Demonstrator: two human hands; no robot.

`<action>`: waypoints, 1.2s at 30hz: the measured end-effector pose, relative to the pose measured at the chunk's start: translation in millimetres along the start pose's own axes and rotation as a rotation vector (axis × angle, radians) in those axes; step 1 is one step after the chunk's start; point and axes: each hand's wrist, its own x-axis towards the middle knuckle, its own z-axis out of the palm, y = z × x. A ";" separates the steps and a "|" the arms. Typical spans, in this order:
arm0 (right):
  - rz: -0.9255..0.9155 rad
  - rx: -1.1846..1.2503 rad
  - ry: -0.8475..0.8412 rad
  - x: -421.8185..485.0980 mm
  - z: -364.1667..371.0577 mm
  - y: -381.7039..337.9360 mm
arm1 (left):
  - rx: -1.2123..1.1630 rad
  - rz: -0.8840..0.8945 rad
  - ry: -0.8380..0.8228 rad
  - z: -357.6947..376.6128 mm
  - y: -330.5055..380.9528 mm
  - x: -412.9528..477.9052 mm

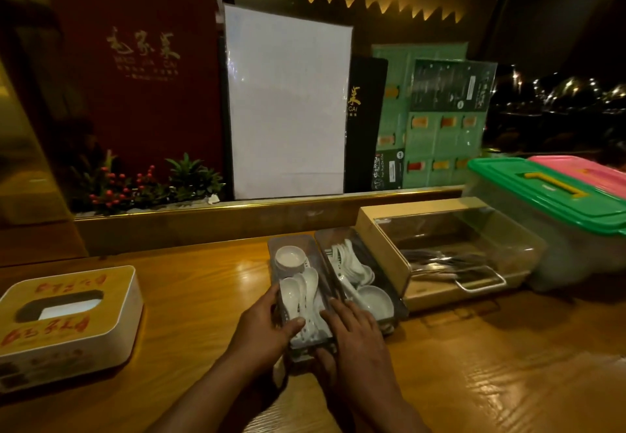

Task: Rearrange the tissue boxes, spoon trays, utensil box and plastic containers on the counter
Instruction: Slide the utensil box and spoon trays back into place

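Two narrow clear spoon trays lie side by side on the wooden counter [203, 283]. The left spoon tray [288, 241] holds white ceramic spoons and a small dish; my left hand [262, 327] grips its near left side and my right hand [352, 334] grips its near right corner. Touching it on the right is the second spoon tray [359, 256], also with white spoons and a dish. The utensil box [382, 253], wooden with a clear lid, sits just right of that. A tissue box [67, 317] stands at the far left. A green-lidded plastic container [548, 202] sits at the right.
A pink-lidded container [589, 175] stands behind the green one. A raised ledge [237, 219] runs along the back of the counter with menus, a white board [288, 104] and red-berried plants [149, 182] on it. Bare counter lies between the tissue box and the trays.
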 end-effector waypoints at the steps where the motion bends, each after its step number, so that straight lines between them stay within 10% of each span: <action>1: 0.002 0.013 0.005 -0.3 -1.0 0.7 | 0.004 -0.004 0.000 1.6 0.0 1.2; 28: 0.080 0.004 -0.021 6.4 -7.3 -5.1 | 0.020 -0.115 0.167 -3.7 7.9 -19.3; 36: -0.046 0.067 0.023 17.5 -2.3 -79.5 | 0.275 0.192 0.201 -124.7 10.8 -65.1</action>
